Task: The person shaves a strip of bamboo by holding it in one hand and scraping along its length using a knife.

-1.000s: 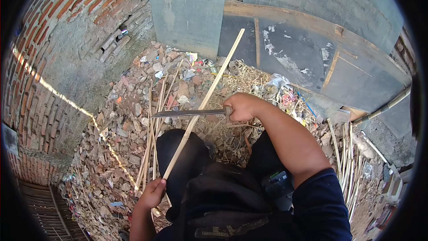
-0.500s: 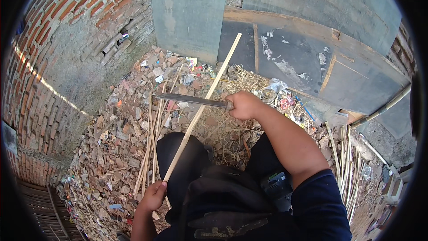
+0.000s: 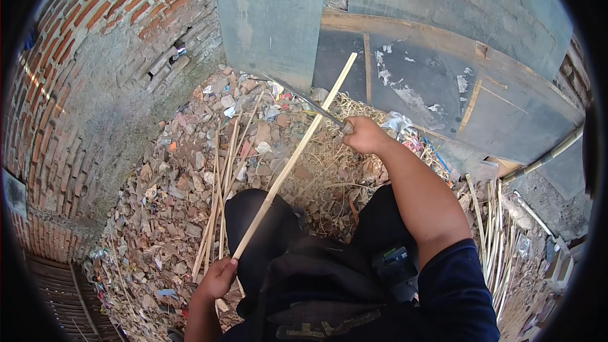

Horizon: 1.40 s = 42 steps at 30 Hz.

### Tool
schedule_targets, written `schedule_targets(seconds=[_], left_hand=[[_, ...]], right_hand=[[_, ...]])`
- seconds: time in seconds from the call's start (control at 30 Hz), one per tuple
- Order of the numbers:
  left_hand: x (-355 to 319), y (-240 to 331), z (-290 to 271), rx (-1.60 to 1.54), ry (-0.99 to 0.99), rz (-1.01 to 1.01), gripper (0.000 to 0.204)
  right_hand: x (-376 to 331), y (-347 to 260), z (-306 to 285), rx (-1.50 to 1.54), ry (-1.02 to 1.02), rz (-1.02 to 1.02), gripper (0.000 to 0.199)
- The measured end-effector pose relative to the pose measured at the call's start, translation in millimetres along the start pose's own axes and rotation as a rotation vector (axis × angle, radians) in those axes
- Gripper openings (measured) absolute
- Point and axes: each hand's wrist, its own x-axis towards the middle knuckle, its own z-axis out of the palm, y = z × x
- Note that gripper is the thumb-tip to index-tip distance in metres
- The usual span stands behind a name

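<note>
My left hand is closed round the near end of a long, pale split bamboo strip. The strip slants up and away to the right, passing over my left knee. My right hand grips the handle of a machete with a long dark blade. The blade points to the far left and crosses the strip towards its far end; it looks close to or touching it. Beneath the crossing, pale shavings lie on the ground.
More bamboo strips lie on the rubble to my left, and a second bundle to my right. Brick walls rise on the left. Grey panels stand ahead. Broken brick and litter cover the ground.
My right hand has moved farther away and slightly right. The machete has swung from nearly level to slanting away, nearer the strip's far end. The strip has tipped slightly right; my left hand stays put.
</note>
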Motion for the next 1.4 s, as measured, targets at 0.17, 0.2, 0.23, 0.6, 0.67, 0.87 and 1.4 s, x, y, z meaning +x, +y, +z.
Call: schedule_targets(seconds=[0.17, 0.2, 0.23, 0.6, 0.67, 0.87, 1.4], left_hand=[[-15.2, -11.9, 8.4, 0.021, 0.045, 0.059, 0.041], [-21.3, -12.6, 14.0, 0.005, 0.071, 0.102, 0.04], [-28.3, -9.2, 20.2, 0.011, 0.081, 0.078, 0.039], [-24.3, -18.1, 28.8, 0.238, 0.168, 0.133, 0.042], [-22.2, -28.0, 29.0, 0.171, 0.149, 0.173, 0.043], [-20.2, -20.1, 5.3, -0.143, -0.088, -0.082, 0.04], [-10.1, -17.0, -9.2, -0.362, -0.219, -0.257, 0.042]], right_hand=[[-21.9, -29.7, -3.4, -0.106, -0.062, -0.155, 0.034], [-29.5, -40.6, -3.4, -0.106, -0.061, -0.147, 0.034], [-34.4, -48.2, 0.5, -0.223, -0.094, -0.282, 0.031], [-3.8, -4.1, -1.2, -0.153, -0.003, -0.021, 0.034], [-12.5, -17.7, 0.1, -0.146, -0.074, -0.106, 0.034], [-50.8, -80.6, 10.0, -0.442, -0.26, -0.407, 0.03], [-34.6, -53.5, 3.2, -0.282, -0.135, -0.373, 0.028]])
